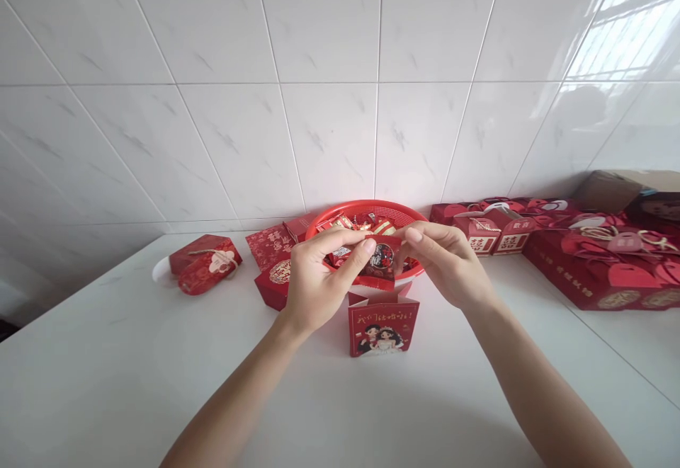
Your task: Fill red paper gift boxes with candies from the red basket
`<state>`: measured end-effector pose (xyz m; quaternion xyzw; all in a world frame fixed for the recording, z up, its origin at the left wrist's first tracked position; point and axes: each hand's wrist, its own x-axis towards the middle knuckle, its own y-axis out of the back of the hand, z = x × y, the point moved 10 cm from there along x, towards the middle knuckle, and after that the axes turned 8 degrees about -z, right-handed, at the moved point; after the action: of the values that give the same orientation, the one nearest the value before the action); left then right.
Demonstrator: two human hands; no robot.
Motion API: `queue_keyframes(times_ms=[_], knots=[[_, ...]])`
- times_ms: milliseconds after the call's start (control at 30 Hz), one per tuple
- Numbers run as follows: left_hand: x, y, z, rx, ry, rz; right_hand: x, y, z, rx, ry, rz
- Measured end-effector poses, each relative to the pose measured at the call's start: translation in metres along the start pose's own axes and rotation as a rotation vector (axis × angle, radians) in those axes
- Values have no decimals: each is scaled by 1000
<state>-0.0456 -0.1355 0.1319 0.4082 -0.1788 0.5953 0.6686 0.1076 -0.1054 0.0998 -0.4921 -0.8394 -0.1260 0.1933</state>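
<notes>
Between my two hands is a dark red wrapped candy point(381, 261) with a round black label, held up in front of the basket. My left hand point(325, 270) pinches its left side between thumb and fingers. At its upper right edge, the thumb and fingers of my right hand point(440, 259) are closed on the wrapper. Just below stands a small red gift box point(383, 330) with a printed bride and groom, its top flaps up. Behind the candy, a red plastic basket point(408, 214) holds several wrapped candies, partly hidden by my hands.
Left of the basket lie red patterned boxes point(272, 248). Farther left, a red box with a cord and tag point(208, 263) rests by a white round thing point(162, 273). Several red gift boxes point(579, 277) and a cardboard box point(608, 188) stand at right. A tiled wall point(329, 135) backs the table.
</notes>
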Motion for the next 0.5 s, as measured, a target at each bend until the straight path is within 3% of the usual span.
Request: queue_keyframes(times_ms=[500], knots=[[-1,2,4,71,-60,31,0,2,6,7,-45,64]])
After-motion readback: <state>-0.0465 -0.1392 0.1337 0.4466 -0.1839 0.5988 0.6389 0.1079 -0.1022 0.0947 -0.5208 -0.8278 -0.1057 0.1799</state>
